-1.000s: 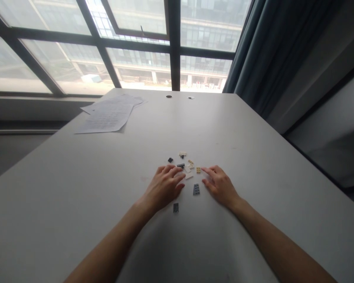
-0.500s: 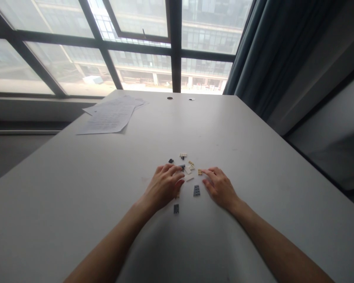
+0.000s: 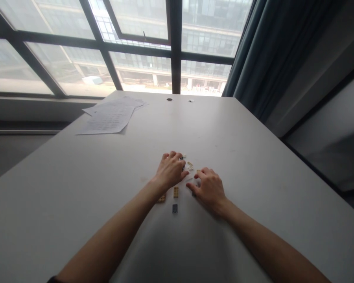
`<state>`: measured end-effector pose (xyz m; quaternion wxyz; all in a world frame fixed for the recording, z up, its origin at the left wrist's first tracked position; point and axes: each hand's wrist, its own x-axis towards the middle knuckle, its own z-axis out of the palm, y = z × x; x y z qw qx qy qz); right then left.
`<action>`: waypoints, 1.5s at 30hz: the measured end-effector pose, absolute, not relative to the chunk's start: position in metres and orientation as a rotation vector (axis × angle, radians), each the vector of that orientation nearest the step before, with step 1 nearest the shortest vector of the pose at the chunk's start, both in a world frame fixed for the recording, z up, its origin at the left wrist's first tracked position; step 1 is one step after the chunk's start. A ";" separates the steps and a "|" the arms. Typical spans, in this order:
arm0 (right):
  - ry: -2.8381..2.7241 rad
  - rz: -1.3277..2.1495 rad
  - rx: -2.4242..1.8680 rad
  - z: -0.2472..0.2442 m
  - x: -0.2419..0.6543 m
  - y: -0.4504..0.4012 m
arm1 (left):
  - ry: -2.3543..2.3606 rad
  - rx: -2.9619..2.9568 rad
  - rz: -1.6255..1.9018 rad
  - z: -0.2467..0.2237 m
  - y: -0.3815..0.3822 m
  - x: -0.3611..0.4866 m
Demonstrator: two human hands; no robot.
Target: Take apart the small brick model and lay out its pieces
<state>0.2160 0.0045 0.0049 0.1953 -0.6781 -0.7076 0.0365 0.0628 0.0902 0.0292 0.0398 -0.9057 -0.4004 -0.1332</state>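
My left hand (image 3: 171,169) reaches over the far side of a group of small toy building bricks, thumb apart from the bent fingers. Its fingertips are at some dark bricks (image 3: 182,158), partly hidden. My right hand (image 3: 210,188) is spread low over the near right side, mostly covering a grey plate brick (image 3: 194,193). A small tan brick (image 3: 198,171) shows by its index finger. Between the hands lie cream bricks (image 3: 190,165) and a white flat piece (image 3: 189,179). Nearer me are a tan plate brick (image 3: 176,192) and a dark grey brick (image 3: 175,208).
Another tan plate brick (image 3: 161,199) shows partly beside my left wrist. Printed papers (image 3: 106,118) lie at the far left of the white table (image 3: 238,149). Two round holes sit near its back edge, with windows behind and a dark curtain (image 3: 250,59) at right.
My left hand has moved farther away and slightly right, uncovering the tan plate bricks. My right hand has shifted left and nearer, over the grey plate brick.
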 end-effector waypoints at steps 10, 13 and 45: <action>-2.048 -0.041 -2.005 0.008 0.198 0.016 | -1.181 -2.830 -0.316 0.032 0.096 0.068; -2.052 -0.044 -2.010 0.007 0.197 0.018 | -1.203 -2.821 -0.306 0.030 0.099 0.067; -0.871 1.444 -1.125 0.027 0.253 -0.007 | -1.892 -3.368 -1.782 0.032 0.076 0.054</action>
